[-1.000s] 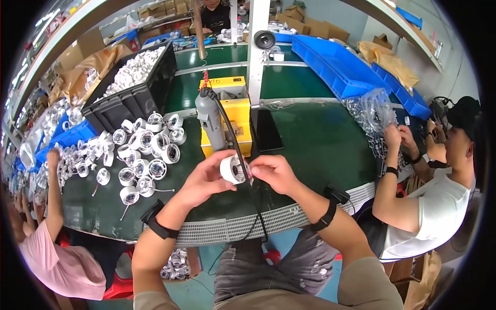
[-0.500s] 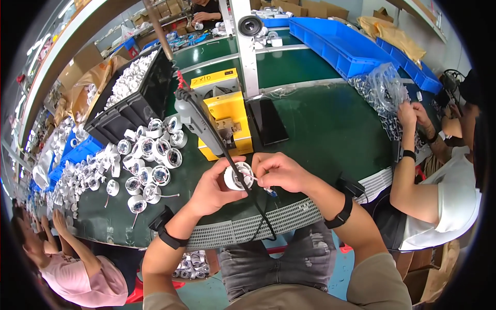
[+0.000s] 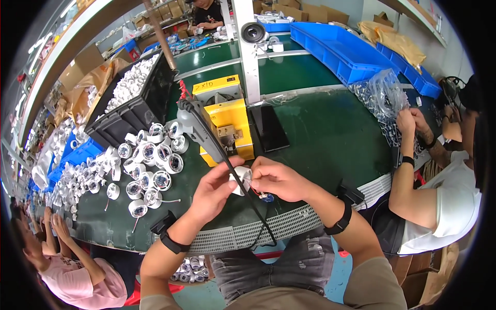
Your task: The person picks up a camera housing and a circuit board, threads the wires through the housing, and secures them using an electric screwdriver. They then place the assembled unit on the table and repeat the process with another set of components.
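Near the front edge of the green bench, my left hand [image 3: 213, 192] has its fingers and thumb wrapped round a white round plastic housing [image 3: 237, 182]. My right hand [image 3: 279, 181] pinches thin wires [image 3: 251, 180] at the right side of the housing. A small blue part [image 3: 267, 197], apparently a circuit board, hangs on wires below my right fingers. A grey electric screwdriver [image 3: 199, 126] hangs in front, and its black cable crosses the view of the housing, hiding part of it.
A yellow machine [image 3: 227, 124] and a black flat panel [image 3: 269, 127] stand beyond my hands. Several white housings [image 3: 161, 180] lie left, by a black crate [image 3: 124, 121]. Blue trays [image 3: 330, 51] sit at the back right. Co-workers sit on both sides; one [image 3: 413, 124] handles a plastic bag.
The housing has tilted in my left hand; its open face no longer points up at me. My right hand has shifted slightly down and closer to it, and the blue part has swung left.
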A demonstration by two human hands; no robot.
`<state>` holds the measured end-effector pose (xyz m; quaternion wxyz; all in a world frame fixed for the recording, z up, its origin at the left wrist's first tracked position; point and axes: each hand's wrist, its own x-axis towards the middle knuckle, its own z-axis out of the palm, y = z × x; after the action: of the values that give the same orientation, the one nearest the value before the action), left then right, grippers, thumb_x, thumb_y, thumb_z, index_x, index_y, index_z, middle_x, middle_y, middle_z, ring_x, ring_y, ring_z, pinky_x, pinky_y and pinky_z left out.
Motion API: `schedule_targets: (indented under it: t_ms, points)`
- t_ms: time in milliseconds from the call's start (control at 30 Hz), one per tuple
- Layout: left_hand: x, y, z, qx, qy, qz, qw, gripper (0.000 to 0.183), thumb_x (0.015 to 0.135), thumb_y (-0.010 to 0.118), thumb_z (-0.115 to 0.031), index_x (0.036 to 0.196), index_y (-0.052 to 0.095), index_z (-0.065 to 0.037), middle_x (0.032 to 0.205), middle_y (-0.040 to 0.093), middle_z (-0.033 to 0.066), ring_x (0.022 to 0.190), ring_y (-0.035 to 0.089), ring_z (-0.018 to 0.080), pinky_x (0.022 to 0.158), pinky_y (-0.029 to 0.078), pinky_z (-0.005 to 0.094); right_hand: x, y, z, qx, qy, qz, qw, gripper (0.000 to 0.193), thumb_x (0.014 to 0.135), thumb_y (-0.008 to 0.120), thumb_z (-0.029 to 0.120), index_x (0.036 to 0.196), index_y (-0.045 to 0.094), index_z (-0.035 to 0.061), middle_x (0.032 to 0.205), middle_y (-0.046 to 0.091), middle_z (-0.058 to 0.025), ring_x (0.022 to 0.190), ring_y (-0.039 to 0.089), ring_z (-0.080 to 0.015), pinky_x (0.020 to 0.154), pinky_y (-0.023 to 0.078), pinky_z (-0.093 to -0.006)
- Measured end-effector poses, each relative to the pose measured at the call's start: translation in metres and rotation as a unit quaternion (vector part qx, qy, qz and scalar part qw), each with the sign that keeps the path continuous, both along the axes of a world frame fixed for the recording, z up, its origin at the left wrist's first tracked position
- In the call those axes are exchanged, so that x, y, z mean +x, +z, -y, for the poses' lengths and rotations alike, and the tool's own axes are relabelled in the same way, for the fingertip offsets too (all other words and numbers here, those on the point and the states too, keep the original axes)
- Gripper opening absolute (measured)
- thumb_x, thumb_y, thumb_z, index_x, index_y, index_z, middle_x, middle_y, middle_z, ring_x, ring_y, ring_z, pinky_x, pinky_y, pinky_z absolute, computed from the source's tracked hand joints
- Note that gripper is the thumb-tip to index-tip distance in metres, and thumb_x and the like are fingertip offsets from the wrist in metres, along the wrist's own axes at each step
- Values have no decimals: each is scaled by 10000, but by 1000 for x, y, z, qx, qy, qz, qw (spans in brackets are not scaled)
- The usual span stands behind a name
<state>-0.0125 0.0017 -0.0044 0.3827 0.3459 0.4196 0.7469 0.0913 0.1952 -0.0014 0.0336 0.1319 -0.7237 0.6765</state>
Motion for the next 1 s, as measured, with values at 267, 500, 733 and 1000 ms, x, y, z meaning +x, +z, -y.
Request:
schedule_targets:
  t_ms: [267,500,733,1000]
  points:
    - [3,-5,-3,8,59,21,998,241,940,533,-9,1155,641,7,1382,465,128,1192,519,200,955,458,304,7,12,9,-57,-180,43,981,195,876,655,54,1045,561,28,986,545,-35,715,603,-108,548,534,-220]
    - [11,0,4,79,106,37,991,303,946,514,-11,1242,577,-21,1397,450,144,1220,516,268,1009,447,420,9,14,6,228,-266,-257,901,279,747,716,-38,1015,661,14,927,648,-100,731,665,-186,627,523,-247]
    - [17,13,-2,107,7,75,991,687,896,529,3,1489,209,-131,1456,360,139,1372,328,314,1080,352,463,12,11,27,-142,-137,-40,980,153,866,630,-47,1017,643,-36,857,665,-92,729,666,-153,641,544,-252]
    - [20,16,-1,27,-36,108,993,840,823,661,-130,1500,170,-55,1528,268,143,1424,244,292,1154,223,456,12,12,34,-80,-212,-49,973,180,746,759,-31,910,683,-28,793,655,-91,728,664,-133,581,528,-248]
